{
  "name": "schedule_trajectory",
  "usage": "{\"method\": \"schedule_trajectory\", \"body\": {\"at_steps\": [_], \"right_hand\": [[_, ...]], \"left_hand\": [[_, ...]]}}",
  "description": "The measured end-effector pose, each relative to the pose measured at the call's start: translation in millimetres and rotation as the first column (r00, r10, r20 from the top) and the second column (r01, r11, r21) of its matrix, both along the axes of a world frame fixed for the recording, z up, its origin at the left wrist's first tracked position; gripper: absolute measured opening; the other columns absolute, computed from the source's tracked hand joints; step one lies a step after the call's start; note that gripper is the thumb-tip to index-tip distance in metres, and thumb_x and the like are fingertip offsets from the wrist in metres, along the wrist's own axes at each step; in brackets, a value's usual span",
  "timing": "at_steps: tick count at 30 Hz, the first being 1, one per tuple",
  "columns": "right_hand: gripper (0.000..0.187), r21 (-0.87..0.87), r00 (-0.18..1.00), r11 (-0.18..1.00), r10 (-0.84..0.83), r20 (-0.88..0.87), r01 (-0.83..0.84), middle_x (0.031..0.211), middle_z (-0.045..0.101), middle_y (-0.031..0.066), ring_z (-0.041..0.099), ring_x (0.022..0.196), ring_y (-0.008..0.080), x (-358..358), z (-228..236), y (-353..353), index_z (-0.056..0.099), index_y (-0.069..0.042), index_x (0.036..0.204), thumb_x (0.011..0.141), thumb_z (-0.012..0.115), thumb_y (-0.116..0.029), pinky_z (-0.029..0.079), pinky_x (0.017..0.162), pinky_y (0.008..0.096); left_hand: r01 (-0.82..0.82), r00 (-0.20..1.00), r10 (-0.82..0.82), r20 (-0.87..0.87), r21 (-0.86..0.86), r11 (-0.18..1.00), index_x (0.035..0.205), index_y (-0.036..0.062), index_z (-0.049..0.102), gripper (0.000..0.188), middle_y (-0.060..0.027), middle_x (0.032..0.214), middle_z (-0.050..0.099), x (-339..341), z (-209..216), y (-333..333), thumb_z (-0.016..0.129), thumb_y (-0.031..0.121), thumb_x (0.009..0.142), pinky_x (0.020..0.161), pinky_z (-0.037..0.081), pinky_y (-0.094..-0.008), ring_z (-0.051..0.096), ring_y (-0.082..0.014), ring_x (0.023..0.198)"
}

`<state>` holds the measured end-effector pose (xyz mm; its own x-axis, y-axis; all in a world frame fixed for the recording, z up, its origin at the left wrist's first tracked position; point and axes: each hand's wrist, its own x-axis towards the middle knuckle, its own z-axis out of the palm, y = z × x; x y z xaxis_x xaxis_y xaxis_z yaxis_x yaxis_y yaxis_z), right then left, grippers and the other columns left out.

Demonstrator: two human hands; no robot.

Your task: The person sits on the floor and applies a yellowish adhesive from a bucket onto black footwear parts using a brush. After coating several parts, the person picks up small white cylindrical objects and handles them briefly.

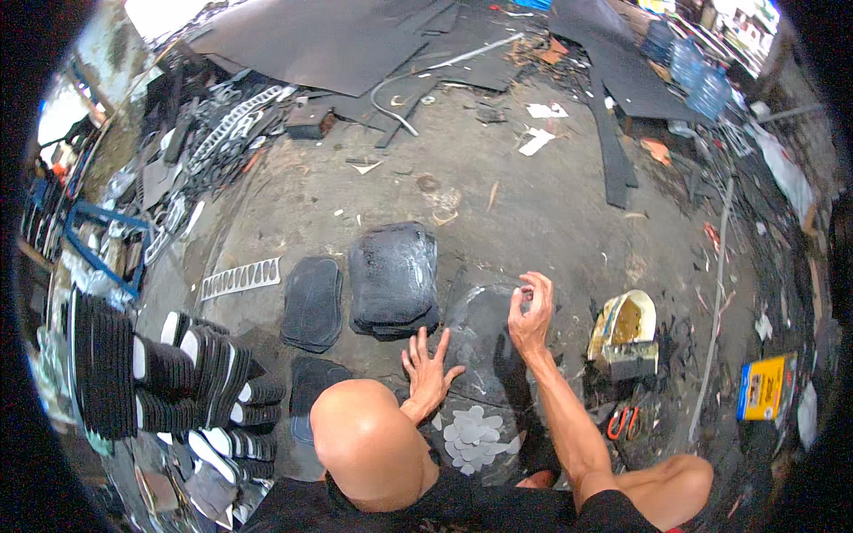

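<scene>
My left hand [428, 369] lies with its fingers spread at the near left edge of a dark, smeared flat sheet [484, 342], its fingertips close to a stack of glossy black pads [394, 280]. Over the sheet's right side, my right hand [530, 315] is raised with fingers curled toward the thumb; whatever it pinches, if anything, is too small to make out. A pile of thin grey rounded pieces [475, 440] lies just in front of me. Left of the glossy stack are flat black pads [313, 302] and more dark pads [315, 382], partly behind my knee.
On the right stand a cut-open white tub [633, 318] with yellowish residue, orange-handled scissors [622, 423] and a yellow-blue box [766, 388]. Stacked black-and-white soles [191, 369] fill the left. A punched grey strip [240, 279] lies beyond them; large black sheets [302, 44] cover the far floor.
</scene>
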<state>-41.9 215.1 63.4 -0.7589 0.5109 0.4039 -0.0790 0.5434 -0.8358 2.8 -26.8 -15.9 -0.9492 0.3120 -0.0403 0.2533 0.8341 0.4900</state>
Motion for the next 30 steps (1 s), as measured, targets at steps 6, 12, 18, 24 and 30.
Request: {"method": "schedule_trajectory", "body": {"at_steps": [6, 12, 18, 24, 30], "right_hand": [[0.03, -0.063, 1.0, 0.998, -0.003, 0.007, 0.004, 0.131, 0.057, 0.0175, 0.062, 0.105, 0.0285, -5, -13, -10, 0.063, -0.002, 0.123, 0.094, 0.061, 0.0, 0.056, 0.079, 0.0358], [0.028, -0.131, 0.992, 0.991, -0.024, 0.127, 0.041, 0.13, 0.058, 0.0152, 0.062, 0.101, 0.0258, 24, -26, -28, 0.063, -0.004, 0.123, 0.095, 0.06, -0.001, 0.055, 0.077, 0.0347], [0.024, -0.156, 0.973, 0.98, -0.091, 0.211, 0.126, 0.112, 0.057, 0.0104, 0.06, 0.084, 0.0206, 56, -45, -45, 0.061, -0.003, 0.123, 0.098, 0.058, -0.002, 0.049, 0.072, 0.0355], [0.026, 0.003, 0.993, 1.0, -0.015, 0.121, 0.015, 0.113, 0.059, 0.0105, 0.06, 0.085, 0.0208, 51, -25, -53, 0.061, -0.003, 0.125, 0.099, 0.059, -0.005, 0.049, 0.076, 0.0368], [0.026, 0.054, 0.996, 0.998, 0.011, 0.086, -0.015, 0.114, 0.068, 0.0076, 0.067, 0.082, 0.0165, 40, -27, -19, 0.063, -0.006, 0.128, 0.103, 0.057, -0.01, 0.052, 0.066, 0.0323]], "left_hand": [[0.184, 0.97, -0.147, 0.193, -0.191, 0.964, 0.17, 0.0339, 0.017, 0.145, -0.0256, 0.162, 0.022, -22, 32, -26, 0.102, 0.045, 0.053, 0.113, 0.024, -0.0681, 0.025, -0.048, 0.147], [0.445, 0.895, -0.433, 0.106, -0.264, 0.856, 0.171, 0.0362, 0.016, 0.171, -0.0219, 0.149, 0.038, -55, 43, -3, 0.104, 0.035, 0.024, 0.105, 0.032, -0.0567, 0.039, -0.0407, 0.134], [0.268, 0.963, -0.271, -0.002, -0.15, 0.952, 0.169, 0.0438, 0.018, 0.155, -0.0208, 0.148, 0.038, -40, 23, -21, 0.101, 0.05, 0.038, 0.105, 0.031, -0.0592, 0.039, -0.0408, 0.134], [-0.39, 0.865, 0.427, -0.264, 0.18, 0.903, 0.152, 0.026, 0.056, 0.079, -0.0175, 0.132, 0.047, -38, 20, -63, 0.057, -0.008, 0.082, 0.101, 0.038, -0.0523, 0.045, -0.0379, 0.124], [-0.275, 0.857, 0.426, -0.289, 0.442, 0.854, 0.109, 0.0134, 0.072, 0.025, -0.0074, 0.131, 0.057, 31, 91, -120, 0.078, 0.01, 0.085, 0.11, 0.037, -0.0501, 0.045, -0.0341, 0.132]]}}
